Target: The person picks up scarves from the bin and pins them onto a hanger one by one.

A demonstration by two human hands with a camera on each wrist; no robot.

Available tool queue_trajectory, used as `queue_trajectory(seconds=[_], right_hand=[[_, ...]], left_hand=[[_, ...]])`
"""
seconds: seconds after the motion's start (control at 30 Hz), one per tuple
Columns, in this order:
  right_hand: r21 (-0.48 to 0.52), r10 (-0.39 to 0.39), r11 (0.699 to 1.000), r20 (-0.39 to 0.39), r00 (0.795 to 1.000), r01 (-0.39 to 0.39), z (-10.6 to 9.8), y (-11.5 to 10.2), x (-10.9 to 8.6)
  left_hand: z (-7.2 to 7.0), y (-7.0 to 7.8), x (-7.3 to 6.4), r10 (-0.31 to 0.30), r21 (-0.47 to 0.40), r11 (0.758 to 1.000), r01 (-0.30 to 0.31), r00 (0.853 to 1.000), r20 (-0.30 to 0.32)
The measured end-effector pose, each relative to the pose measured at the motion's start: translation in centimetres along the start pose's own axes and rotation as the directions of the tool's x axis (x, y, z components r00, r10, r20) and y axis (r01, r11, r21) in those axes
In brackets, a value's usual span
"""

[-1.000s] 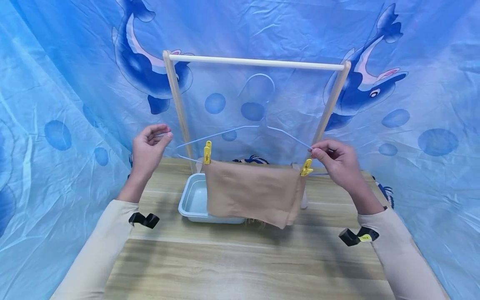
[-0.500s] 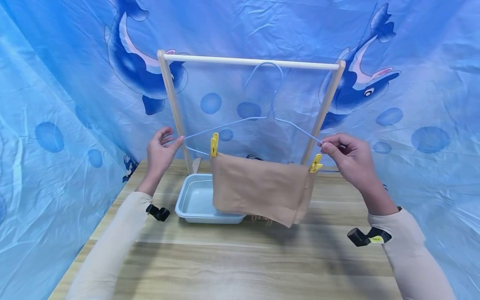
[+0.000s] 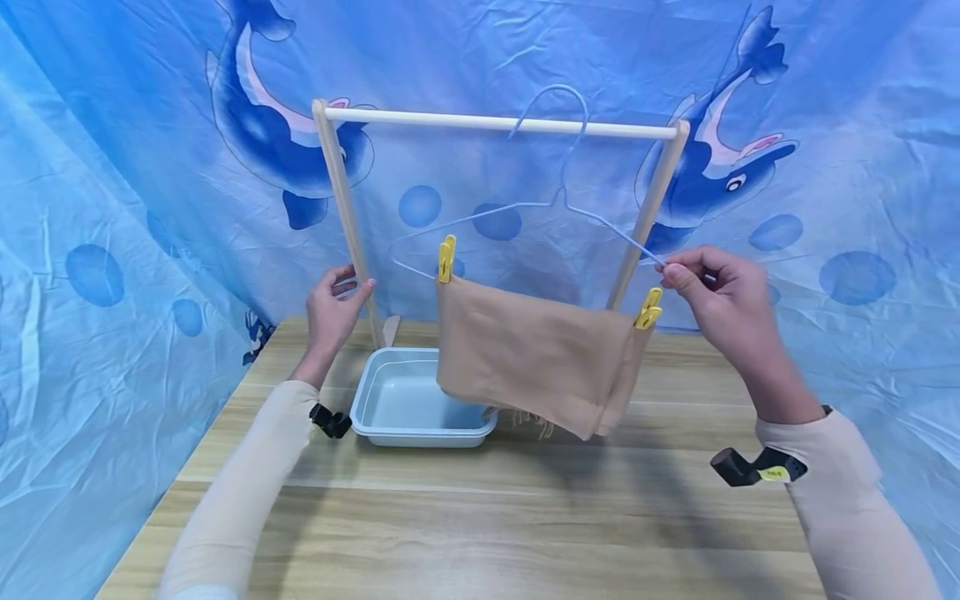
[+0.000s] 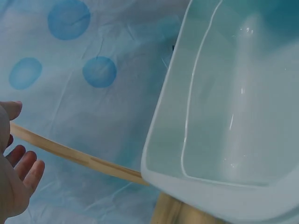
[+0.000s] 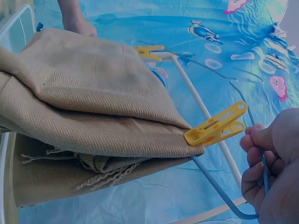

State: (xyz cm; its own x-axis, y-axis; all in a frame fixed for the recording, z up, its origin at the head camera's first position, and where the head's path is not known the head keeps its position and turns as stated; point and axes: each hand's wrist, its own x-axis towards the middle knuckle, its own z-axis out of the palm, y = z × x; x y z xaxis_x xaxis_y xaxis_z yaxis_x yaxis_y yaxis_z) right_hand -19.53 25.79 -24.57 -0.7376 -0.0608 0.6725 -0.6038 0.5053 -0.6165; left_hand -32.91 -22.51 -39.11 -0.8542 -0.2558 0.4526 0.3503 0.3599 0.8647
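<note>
My right hand (image 3: 723, 296) pinches the right end of a thin blue wire hanger (image 3: 558, 204) between thumb and fingers. A folded tan cloth (image 3: 532, 354) with fringe drapes from the hanger's lower bar. One yellow clothespin (image 3: 446, 260) grips the cloth at its left corner, and a second yellow clothespin (image 5: 217, 126) shows close up at the right corner. The hanger's hook rises past the white rail (image 3: 450, 121) of a wooden rack; whether it hangs there cannot be told. Beside the rack's left post (image 3: 345, 196), my left hand (image 3: 335, 312) has spread, loosely bent fingers, apart from the hanger.
Behind and partly below the cloth, a pale blue plastic basin (image 3: 390, 400) sits on the wood-grain table (image 3: 465, 517). Blue curtains (image 3: 480, 50) printed with dolphins surround the table at the back and sides.
The hanger with the cloth has moved up and right, its left side higher. My left hand came to the hanger's left end, then parted from it beside the post. My right hand kept its pinch.
</note>
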Motion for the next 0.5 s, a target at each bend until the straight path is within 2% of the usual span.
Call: queue_trajectory(seconds=[0.27,0.5], right_hand=[[-0.080,0.021,0.997,-0.015,1.000,-0.022,-0.3,0.0,1.1],[-0.125,0.056,0.990,-0.035,0.998,-0.060,-0.2,-0.8,2.5]], left_hand=[[0.5,-0.6,0.0,-0.001,0.016,1.000,0.001,1.000,0.001],[1.0,-0.8,0.4,-0.013,0.037,0.999,0.015,0.999,-0.050]])
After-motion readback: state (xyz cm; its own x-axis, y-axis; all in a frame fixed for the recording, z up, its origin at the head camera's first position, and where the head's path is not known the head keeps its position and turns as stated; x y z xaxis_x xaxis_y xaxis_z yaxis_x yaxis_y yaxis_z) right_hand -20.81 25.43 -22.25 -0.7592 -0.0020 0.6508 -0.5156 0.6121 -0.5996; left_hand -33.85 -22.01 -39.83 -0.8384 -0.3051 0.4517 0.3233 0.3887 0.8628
